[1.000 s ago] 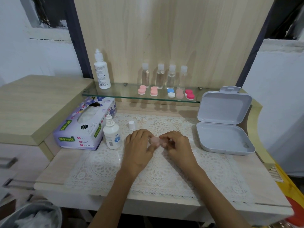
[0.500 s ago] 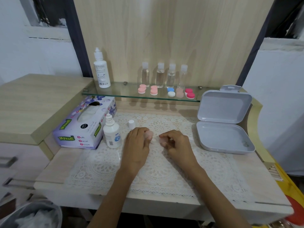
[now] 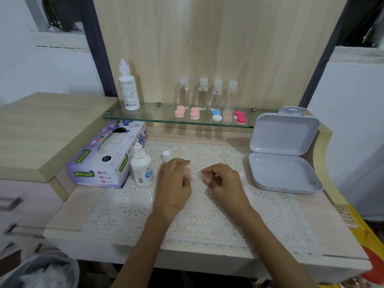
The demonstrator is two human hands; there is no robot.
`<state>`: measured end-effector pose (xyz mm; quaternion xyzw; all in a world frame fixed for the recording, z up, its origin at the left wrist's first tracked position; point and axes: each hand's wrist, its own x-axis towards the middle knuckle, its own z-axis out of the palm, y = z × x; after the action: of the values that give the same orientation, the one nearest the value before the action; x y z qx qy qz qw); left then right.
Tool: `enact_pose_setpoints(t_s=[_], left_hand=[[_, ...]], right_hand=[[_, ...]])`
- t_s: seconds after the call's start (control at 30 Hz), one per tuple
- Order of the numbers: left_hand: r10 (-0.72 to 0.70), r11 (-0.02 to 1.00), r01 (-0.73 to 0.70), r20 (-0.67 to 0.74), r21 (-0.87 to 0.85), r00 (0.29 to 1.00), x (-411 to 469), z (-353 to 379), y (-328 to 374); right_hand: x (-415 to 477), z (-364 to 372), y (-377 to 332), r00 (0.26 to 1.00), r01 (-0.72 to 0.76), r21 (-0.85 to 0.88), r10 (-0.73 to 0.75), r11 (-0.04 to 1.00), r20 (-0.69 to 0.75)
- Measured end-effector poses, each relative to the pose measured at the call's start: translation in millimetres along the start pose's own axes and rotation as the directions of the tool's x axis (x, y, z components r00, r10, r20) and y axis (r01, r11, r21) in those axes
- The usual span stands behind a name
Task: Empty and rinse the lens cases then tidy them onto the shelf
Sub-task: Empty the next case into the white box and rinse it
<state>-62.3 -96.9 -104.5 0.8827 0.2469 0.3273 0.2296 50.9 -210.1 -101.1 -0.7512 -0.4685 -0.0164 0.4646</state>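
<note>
- two hands work close together over the middle of the lace mat (image 3: 207,215), with only a narrow gap between them.
- the left hand (image 3: 174,181) lies knuckles up, its fingers curled over a pink cap (image 3: 188,172) that shows at the fingertips.
- the right hand (image 3: 225,181) pinches the lens case (image 3: 195,177) by its pink end. the other well shows white and uncovered in the gap between the hands, low over the mat; whether it touches the mat i cannot tell.
- five closed cases (image 3: 195,113) sit in a row along the front of the glass shelf (image 3: 149,114): two pale pink, one blue and white, one beige, one deep pink.
- four clear bottles (image 3: 202,94) stand behind that row, and a tall white bottle (image 3: 128,88) stands at the shelf's left end.
- a small dropper bottle (image 3: 142,171) stands uncapped just left of the left hand, its white cap (image 3: 166,155) upright on the mat near that hand's fingertips.
- a tissue box (image 3: 106,156) lies just beside the dropper bottle, on its left.
- a grey box (image 3: 284,173) sits open at the right edge of the mat, lid raised.
</note>
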Motion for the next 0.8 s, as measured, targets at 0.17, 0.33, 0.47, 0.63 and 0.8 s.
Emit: enact_pose_setpoints(t_s=[0.17, 0.33, 0.47, 0.63, 0.8], left_hand=[[0.163, 0.983, -0.165, 0.026, 0.085, 0.986, -0.9, 1.0, 2.4], [0.171, 0.98, -0.172, 0.018, 0.099, 0.985, -0.2, 2.0, -0.3], [0.172, 0.98, -0.172, 0.009, 0.102, 0.985, -0.5, 0.3, 1.8], [0.173, 0.978, -0.17, -0.012, 0.118, 0.985, 0.5, 1.2, -1.0], [0.172, 0.977, -0.169, -0.012, 0.128, 0.985, 2.5, 4.3, -3.5]], right_hand=[[-0.2, -0.7, -1.1, 1.0, -0.001, -0.016, 0.001, 1.0, 0.003], [-1.2, -1.5, -5.9, 1.0, -0.004, -0.004, 0.004, 1.0, 0.014], [-1.3, -1.7, -7.0, 0.999, -0.028, -0.049, 0.029, 0.998, 0.017], [0.2, -3.9, -5.8, 0.997, -0.071, -0.053, 0.072, 0.996, 0.017], [1.1, -1.9, -5.6, 0.997, -0.032, -0.081, 0.038, 0.996, 0.064]])
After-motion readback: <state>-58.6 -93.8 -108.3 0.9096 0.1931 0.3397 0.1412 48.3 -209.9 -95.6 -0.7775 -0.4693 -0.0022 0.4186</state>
